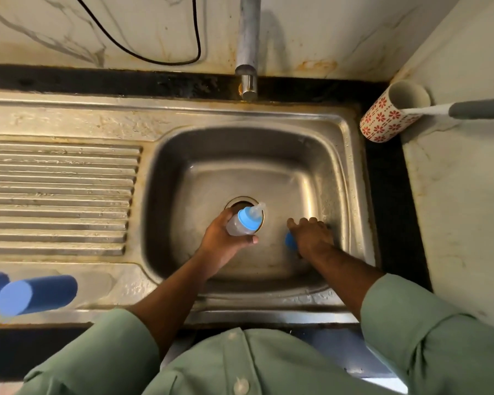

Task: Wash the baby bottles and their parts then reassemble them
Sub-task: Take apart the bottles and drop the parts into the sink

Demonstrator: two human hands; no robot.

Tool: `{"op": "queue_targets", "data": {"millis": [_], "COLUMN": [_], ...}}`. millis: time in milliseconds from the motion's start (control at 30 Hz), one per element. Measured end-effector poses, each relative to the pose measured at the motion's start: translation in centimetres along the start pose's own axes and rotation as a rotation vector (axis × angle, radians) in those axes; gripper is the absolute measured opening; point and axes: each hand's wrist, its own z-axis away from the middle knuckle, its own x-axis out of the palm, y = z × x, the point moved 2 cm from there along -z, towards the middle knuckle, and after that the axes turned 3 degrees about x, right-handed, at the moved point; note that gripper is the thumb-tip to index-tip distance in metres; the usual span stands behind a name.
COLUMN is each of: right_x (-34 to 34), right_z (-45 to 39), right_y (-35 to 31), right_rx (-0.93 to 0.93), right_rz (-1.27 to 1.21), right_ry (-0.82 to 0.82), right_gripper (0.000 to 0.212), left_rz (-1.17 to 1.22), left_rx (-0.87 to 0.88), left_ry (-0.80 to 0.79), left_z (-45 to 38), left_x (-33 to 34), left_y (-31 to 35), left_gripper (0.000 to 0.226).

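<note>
Bottle (244, 223) in left grip (221, 238) over sink (351, 178); right grip (311, 235) unclear, on blue part (290, 241).

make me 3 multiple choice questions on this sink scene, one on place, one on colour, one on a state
1. Where is the bottle?
A. on the drainboard
B. in the left hand, over the drain
C. in the cup

2. What colour is the bottle's collar?
A. blue
B. red
C. green

3. What is the tap doing?
A. running hard
B. dripping foam
C. no water shows

Answers:
1 B, fingers wrap the bottle above the basin.
2 A, its ring is light blue.
3 C, no stream falls below the spout.
</note>
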Motion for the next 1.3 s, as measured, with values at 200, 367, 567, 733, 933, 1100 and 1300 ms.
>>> {"op": "queue_targets", "data": {"millis": [200,367,567,733,933,1100,1300], "right_x": [0.4,0.8,1.2,1.9,3.0,2.3,2.1], "right_z": [0.3,-1.5,-1.5,-1.5,-2.1,-2.8,-2.9], "right_y": [0.1,-2.2,-3.3,-1.6,0.5,0.2,-0.3], "right_rx": [-0.091,-0.23,-0.192,-0.144,-0.149,-0.104,-0.085], "right_rz": [-0.1,-0.074,-0.005,-0.261,-0.561,-0.532,-0.471], "right_ry": [-0.022,-0.011,0.052,-0.128,-0.2,-0.234,-0.221], "right_gripper": [0.075,0.06,0.038,0.055,0.058,0.055,0.069], "left_rz": [-0.002,-0.021,-0.01,0.04,0.076,0.017,-0.013], "left_rx": [0.063,0.036,0.031,0.055,0.036,0.043,0.076], "left_ry": [0.064,0.056,0.054,0.042,0.018,-0.017,0.021], "left_z": [0.8,0.8,1.0,1.3,1.1,1.2,1.3], "left_x": [-0.7,-1.1,-1.1,-1.1,-0.6,-0.2,-0.5], "left_y": [0.2,-0.7,-0.2,0.6,0.5,0.7,0.4], "left_gripper": [0.059,0.061,0.062,0.06,0.056,0.058,0.057]}}
